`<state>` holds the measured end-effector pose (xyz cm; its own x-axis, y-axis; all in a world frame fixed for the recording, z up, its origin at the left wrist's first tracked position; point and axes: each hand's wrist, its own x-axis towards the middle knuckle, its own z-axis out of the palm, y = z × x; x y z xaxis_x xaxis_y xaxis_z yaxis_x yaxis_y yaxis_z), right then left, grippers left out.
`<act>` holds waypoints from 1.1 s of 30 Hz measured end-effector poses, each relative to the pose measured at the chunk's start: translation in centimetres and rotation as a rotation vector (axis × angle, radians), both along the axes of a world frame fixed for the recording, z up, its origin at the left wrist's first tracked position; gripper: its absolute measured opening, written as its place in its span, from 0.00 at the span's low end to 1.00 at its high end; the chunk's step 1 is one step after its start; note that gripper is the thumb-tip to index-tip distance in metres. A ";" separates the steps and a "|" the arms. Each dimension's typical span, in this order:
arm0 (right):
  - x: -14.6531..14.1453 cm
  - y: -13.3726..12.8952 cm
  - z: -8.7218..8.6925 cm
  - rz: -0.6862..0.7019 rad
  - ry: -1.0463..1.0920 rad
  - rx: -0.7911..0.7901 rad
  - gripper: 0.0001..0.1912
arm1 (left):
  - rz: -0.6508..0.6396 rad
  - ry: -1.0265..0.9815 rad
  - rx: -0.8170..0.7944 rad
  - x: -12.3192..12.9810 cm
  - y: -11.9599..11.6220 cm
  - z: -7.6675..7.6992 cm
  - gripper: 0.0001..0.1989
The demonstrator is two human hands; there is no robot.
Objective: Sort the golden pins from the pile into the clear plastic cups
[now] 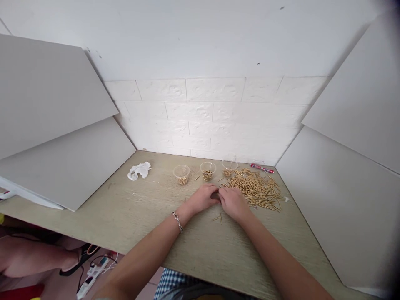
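Note:
My left hand point(205, 198) and my right hand point(233, 201) meet above the middle of the table, fingers bent and fingertips together. Whatever they pinch between them is too small and too covered to make out. Just beyond and to the right of my right hand spreads a pile of thin gold-coloured metal pins point(254, 187). Several loose gold pins point(218, 218) lie on the table just below my hands. Behind my hands stand three clear plastic cups: a left cup point(181, 171), a middle cup point(208, 168) and a right cup point(229, 165), each with small gold pieces inside.
A crumpled white tissue point(139, 170) lies at the table's left. A red wrapped stick point(261, 168) rests behind the pile. White wall tiles point(215, 89) and grey panels point(350, 200) enclose the table point(150, 216). Below left are another person's leg point(37, 255) and a power strip point(93, 276).

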<state>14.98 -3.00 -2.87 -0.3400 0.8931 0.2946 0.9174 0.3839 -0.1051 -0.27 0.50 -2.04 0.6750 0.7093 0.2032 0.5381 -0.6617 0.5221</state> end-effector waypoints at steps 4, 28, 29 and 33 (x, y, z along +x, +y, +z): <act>0.1 0.1 -0.2 0.017 0.039 0.023 0.10 | 0.012 -0.032 -0.013 -0.1 0.0 0.0 0.13; 1.6 1.0 0.6 -0.173 1.004 -0.043 0.17 | -0.001 0.120 0.210 1.8 -0.5 -0.9 0.07; 1.5 1.0 0.6 -0.174 1.001 -0.041 0.16 | 0.008 0.131 0.210 1.9 -0.5 -1.0 0.07; 1.5 0.8 0.9 -0.181 0.985 -0.026 0.16 | 0.058 0.048 0.148 1.9 -0.7 -1.0 0.06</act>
<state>16.51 -2.21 -1.97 0.1870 0.9175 0.3510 0.4612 0.2335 -0.8560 1.60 -0.24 -3.07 0.6455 0.7116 0.2775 0.5992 -0.6970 0.3939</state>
